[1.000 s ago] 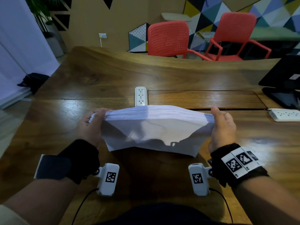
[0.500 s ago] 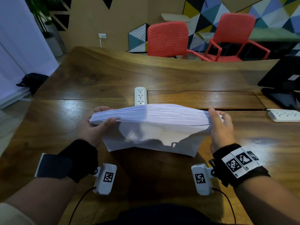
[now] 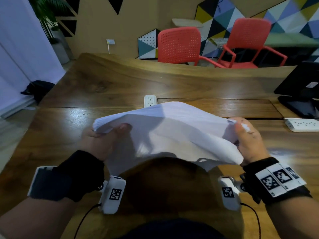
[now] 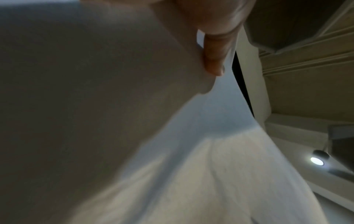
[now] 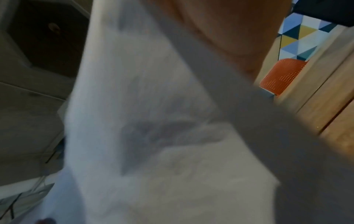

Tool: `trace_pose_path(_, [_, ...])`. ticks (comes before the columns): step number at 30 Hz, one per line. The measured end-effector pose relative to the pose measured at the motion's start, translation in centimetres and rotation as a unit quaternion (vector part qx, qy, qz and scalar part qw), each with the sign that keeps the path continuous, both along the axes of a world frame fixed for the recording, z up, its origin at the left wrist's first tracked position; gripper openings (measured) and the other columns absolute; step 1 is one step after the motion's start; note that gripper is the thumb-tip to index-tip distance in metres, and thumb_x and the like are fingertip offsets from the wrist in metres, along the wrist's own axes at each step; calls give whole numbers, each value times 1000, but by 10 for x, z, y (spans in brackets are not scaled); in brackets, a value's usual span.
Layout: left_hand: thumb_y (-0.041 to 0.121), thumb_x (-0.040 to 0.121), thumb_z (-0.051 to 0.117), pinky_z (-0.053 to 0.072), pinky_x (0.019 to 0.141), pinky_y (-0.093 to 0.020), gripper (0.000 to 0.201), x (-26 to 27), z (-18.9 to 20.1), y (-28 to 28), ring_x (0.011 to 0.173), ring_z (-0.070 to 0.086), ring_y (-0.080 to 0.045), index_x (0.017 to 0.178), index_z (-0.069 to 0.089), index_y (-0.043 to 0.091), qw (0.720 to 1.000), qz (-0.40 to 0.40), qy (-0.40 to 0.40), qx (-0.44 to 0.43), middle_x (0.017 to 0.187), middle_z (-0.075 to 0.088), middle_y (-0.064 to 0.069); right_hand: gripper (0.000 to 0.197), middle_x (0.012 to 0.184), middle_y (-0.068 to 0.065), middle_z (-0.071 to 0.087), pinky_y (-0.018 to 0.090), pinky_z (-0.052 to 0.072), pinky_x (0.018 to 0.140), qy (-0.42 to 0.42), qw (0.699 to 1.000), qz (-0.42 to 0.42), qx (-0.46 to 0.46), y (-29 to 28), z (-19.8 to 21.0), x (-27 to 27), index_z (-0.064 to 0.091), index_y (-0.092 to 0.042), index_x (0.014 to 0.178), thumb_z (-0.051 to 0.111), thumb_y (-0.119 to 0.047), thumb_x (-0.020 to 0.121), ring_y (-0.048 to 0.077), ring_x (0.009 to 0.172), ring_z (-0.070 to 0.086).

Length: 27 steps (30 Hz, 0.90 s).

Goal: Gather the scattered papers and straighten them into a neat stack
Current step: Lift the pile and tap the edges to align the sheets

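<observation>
Left hand and right hand each clamp an end of the papers; limp, slippery sheets, best held at the edges.

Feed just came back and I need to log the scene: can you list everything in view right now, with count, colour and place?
paper stack: one, white, held up over the near table, bowed, sheets fanned at the left end
table: one, brown wood, fills the middle of the head view
power strips: two, white, one behind the stack, one at the right edge
chairs: two, red, beyond the far table edge
monitor: one, black, far right on the table
plant: one, green, back left corner
left hand: grips the stack's left end
right hand: grips the stack's right end
</observation>
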<state>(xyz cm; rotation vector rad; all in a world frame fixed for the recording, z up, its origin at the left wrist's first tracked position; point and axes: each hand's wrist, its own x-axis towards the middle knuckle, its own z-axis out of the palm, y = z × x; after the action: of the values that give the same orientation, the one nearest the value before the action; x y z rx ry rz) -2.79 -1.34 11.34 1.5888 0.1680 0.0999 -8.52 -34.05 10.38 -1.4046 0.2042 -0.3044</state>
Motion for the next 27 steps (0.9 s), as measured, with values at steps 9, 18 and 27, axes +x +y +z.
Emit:
trace_pose_path(9, [22,54,82,57,55,-21,13,0,13,21,52,66,-3,61,72,19,999,-31,-8,-29,57,71,13,121,135,-12,54,39,45,94,51,961,258,-81,-2,-9,-17,37,-29,135,82,-66,30,9,127,48])
trace_pose_path(18, [40,38,87,54,85,-51,48,-4,20,22,88,69,-34,75,69,17,999,-13,49,-10,87,73,-7,95,119,-25,45,14,38,93,209,922,294,-141,-8,-28,-21,37,-29,126,70,0,42,8,132,36])
trace_pose_path(27, [38,43,83,48,88,-64,66,-2,22,16,95,65,-46,99,68,5,997,-27,35,-56,105,67,-27,108,109,-12,56,43,39,107,152,966,158,-138,-49,-71,2,53,-24,107,81,-71,14,29,129,47])
